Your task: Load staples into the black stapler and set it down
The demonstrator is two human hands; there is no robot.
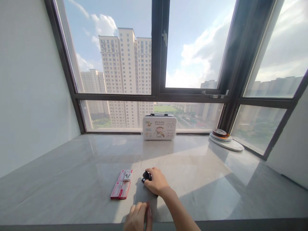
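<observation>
With my right hand (147, 176), I had the small black object (145, 176) between thumb and fingers, low over the pale, glossy marble-like sill (192, 179); I could not tell whether it touched the stone. At six o'clock from it, my left hand (137, 217) showed its fingers pressed close together beside the thumb, and I could not tell whether they gripped anything. Around nine o'clock lay the flat red-and-white rectangular boxes (121, 185), grouped close together. Between twelve and one o'clock, near the dark-framed window (154, 98), the white case with cartoon prints and a black handle (159, 128) stood upright. At two o'clock, by the window corner, sat the stack of round, flat pieces in white, orange and brown (225, 138).
</observation>
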